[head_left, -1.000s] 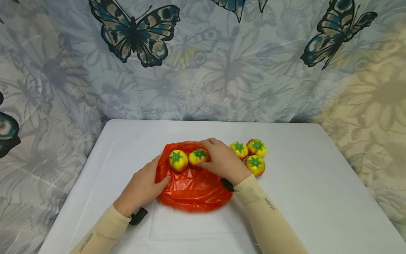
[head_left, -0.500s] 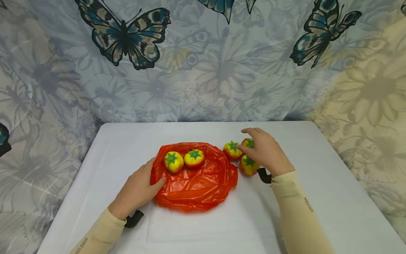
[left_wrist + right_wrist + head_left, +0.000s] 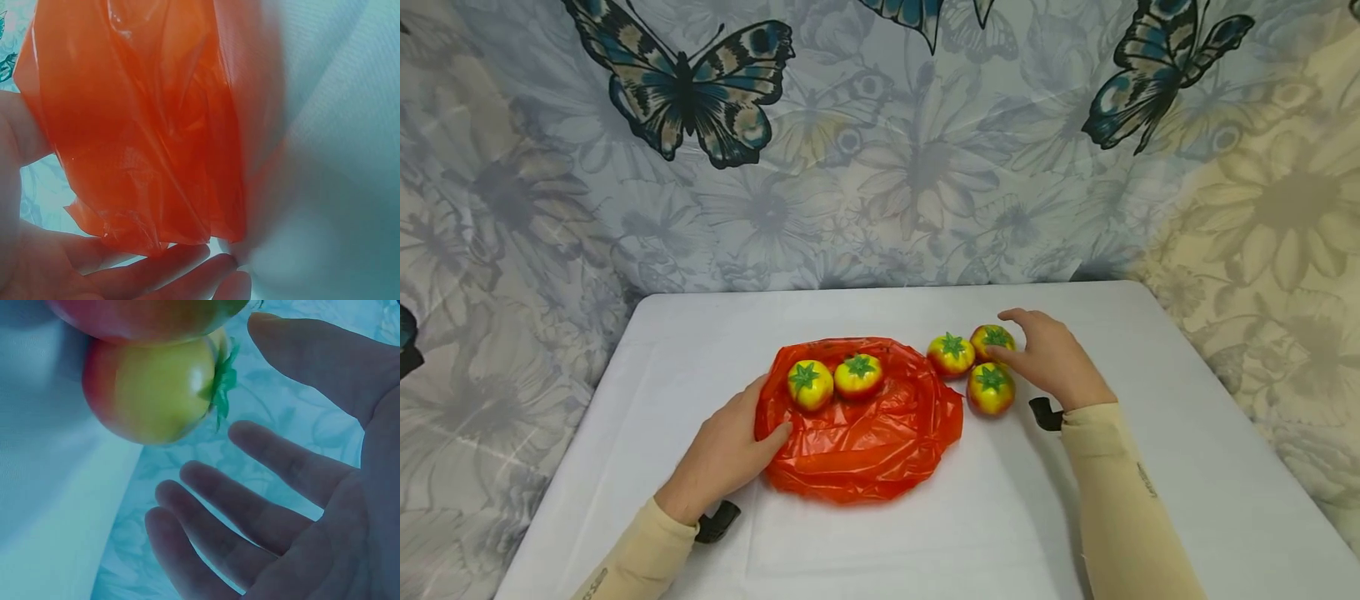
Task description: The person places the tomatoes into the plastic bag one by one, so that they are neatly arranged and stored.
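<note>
My left hand (image 3: 718, 450) holds the left side of a red plastic bag (image 3: 865, 454), its thumb over the edge. The left wrist view has its fingers along the edge of the bag (image 3: 137, 137). On the bag sit two yellow-and-red tomatoes with green star-shaped tops, a left one (image 3: 810, 386) and a right one (image 3: 859, 377). Beyond the bag's right edge, three more cluster: a near one (image 3: 991, 389), a left one (image 3: 951, 356) and a far one (image 3: 991, 337). My right hand (image 3: 1060, 358) is beside the far tomato, fingers spread, apart from the tomato (image 3: 150, 390) in its wrist view.
A white-covered table (image 3: 865, 550) lies under everything, its far edge close to a cloth backdrop (image 3: 917, 200) printed with flowers and butterflies. A black wrist strap piece (image 3: 718, 522) shows below the left hand, another (image 3: 1045, 414) by the right.
My right hand has left the right-hand tomato on the bag and moved right to the cluster of three. The left hand stays at the bag. The view has shifted slightly.
</note>
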`<action>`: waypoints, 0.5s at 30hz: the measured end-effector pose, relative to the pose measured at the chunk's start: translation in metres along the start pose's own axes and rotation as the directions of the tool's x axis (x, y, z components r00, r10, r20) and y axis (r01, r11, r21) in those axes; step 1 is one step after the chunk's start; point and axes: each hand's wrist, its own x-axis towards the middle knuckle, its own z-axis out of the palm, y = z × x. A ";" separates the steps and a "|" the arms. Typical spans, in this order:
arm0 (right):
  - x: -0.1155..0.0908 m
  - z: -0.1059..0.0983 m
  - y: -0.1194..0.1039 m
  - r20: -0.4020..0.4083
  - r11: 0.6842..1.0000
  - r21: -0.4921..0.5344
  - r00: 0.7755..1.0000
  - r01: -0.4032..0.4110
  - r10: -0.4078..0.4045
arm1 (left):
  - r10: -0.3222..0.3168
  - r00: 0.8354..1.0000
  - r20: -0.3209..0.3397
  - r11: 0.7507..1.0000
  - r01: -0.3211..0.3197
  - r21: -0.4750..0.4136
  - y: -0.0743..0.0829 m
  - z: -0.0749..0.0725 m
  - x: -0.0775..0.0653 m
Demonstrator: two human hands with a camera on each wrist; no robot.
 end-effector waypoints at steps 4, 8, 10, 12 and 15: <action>0.003 0.001 0.001 0.009 1.000 0.001 1.000 -0.008 0.008 | 0.006 1.000 -0.005 1.000 -0.007 -0.007 -0.001 0.001 0.000; 0.006 0.000 0.002 0.020 1.000 0.006 1.000 -0.017 0.016 | 0.022 1.000 -0.013 1.000 -0.022 -0.002 -0.001 0.001 0.001; 0.009 0.001 0.001 0.029 1.000 0.005 0.999 -0.022 0.021 | 0.023 1.000 -0.017 1.000 -0.023 0.003 -0.001 0.001 0.001; 0.011 0.003 0.000 0.037 1.000 0.006 0.999 -0.028 0.028 | 0.025 1.000 -0.020 1.000 -0.025 0.009 -0.002 0.001 0.001; 0.013 0.005 0.001 0.044 1.000 0.006 0.999 -0.029 0.029 | 0.027 0.999 -0.020 1.000 -0.027 0.007 -0.003 0.001 0.002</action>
